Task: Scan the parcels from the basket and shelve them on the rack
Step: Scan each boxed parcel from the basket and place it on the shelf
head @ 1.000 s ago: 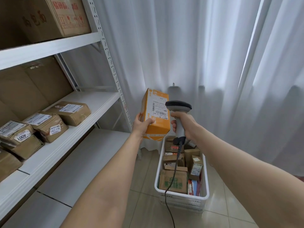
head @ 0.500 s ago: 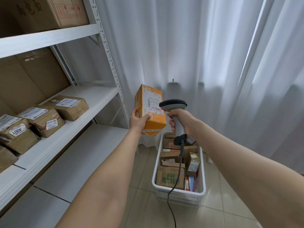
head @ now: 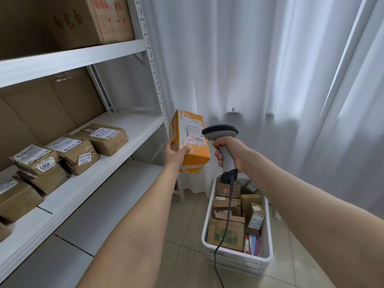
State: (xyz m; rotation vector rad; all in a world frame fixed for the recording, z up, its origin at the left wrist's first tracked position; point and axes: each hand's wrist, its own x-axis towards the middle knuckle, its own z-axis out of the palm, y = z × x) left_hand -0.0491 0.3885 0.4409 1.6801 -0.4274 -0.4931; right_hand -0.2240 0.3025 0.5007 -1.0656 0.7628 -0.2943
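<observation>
My left hand [head: 175, 155] grips an orange parcel [head: 192, 151] by its lower left corner, label side up and tilted toward me. My right hand [head: 229, 151] grips the handle of a grey barcode scanner [head: 220, 132], whose head hovers over the right edge of the label. A red scan line shows on the parcel's white label [head: 194, 135]. Below stands a white basket [head: 268, 257] on the floor with several cardboard parcels inside. The white rack [head: 99, 169] is to my left, its middle shelf carrying several brown parcels.
A large carton [head: 93, 19] sits on the rack's top shelf. The right part of the middle shelf [head: 141, 125] is bare. The scanner's cable [head: 225, 225] hangs down across the basket to the floor. White curtains [head: 270, 80] hang behind.
The parcel and both hands have stayed close together while my view shifted. A red scan line now shows on the label.
</observation>
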